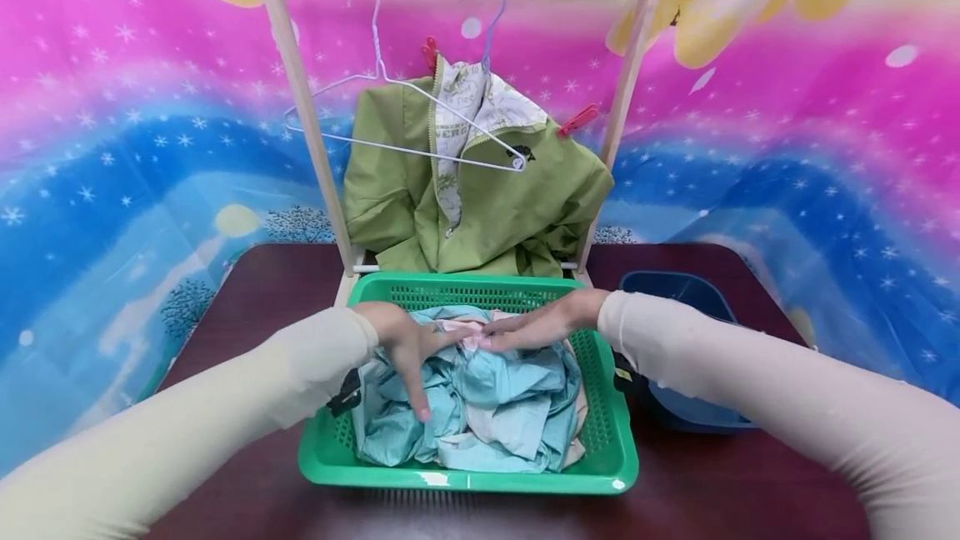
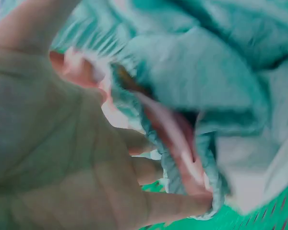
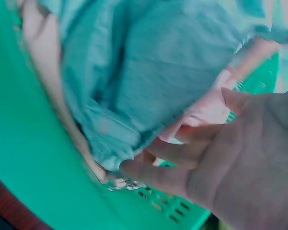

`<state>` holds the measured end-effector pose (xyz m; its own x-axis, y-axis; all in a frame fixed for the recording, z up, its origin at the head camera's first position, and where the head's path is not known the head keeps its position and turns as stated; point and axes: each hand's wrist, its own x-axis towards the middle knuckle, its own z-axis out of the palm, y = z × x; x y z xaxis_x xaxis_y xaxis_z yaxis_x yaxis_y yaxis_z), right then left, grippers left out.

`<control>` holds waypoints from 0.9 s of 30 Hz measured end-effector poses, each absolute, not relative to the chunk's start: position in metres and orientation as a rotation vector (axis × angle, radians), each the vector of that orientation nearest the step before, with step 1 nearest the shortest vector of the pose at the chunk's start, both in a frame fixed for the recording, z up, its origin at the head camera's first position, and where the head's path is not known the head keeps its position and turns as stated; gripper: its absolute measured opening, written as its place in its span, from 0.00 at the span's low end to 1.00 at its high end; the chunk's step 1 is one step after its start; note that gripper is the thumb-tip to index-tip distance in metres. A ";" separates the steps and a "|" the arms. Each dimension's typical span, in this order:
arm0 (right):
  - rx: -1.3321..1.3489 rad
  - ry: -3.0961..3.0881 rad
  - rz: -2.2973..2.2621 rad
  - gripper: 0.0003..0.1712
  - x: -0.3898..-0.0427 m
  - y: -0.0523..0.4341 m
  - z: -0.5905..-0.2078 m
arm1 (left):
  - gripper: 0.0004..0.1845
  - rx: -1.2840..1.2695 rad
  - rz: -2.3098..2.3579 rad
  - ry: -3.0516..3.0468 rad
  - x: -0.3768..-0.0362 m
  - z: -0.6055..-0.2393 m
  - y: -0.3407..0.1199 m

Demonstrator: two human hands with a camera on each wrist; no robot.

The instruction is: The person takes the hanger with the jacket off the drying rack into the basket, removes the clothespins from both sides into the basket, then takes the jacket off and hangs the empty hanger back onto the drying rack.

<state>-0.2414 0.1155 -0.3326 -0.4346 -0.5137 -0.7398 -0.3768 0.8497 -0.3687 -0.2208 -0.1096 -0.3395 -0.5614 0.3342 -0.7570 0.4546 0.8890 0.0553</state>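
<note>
The left hand lies palm down on the pile of crumpled light-blue cloth garments, fingers stretched out straight toward the near side and holding nothing in the head view. Its wrist view is blurred: the palm sits against the folds, and the fingertips reach under a pink-edged fold, though whether they pinch it cannot be told. The right hand reaches in from the right, fingers extended flat toward the left, their tips touching a pale pink piece of cloth at the far middle of the pile, just beside the left hand. In the right wrist view the fingers are only slightly bent under the blue cloth, without a clear grip.

The garments fill a green plastic slotted laundry basket that stands in the middle of the dark red-brown counter. To the right of the basket, just beside it, sits a dark blue plastic tub. At the far side stands a small wooden clothes rack with a white rail; a green zip-up jacket with a printed lining hangs from it on a lilac hanger, red clothes pegs are clipped at the jacket's shoulders, and an empty white wire hanger hangs to the left.
</note>
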 end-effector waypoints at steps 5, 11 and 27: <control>-0.604 2.175 -0.099 0.54 -0.225 0.104 -0.347 | 0.70 0.573 -0.325 2.276 -0.210 -0.342 -0.109; -0.523 2.284 0.057 0.58 -0.207 0.089 -0.359 | 0.69 0.516 -0.410 2.348 -0.194 -0.362 -0.098; -0.595 2.289 -0.017 0.58 -0.210 0.095 -0.354 | 0.65 0.549 -0.243 2.389 -0.197 -0.358 -0.112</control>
<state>-0.2105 0.0948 -0.3538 -0.6051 -0.4220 -0.6751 -0.4122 0.8915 -0.1878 -0.1971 -0.1124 -0.3585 -0.6901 0.3225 -0.6478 0.4463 0.8944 -0.0302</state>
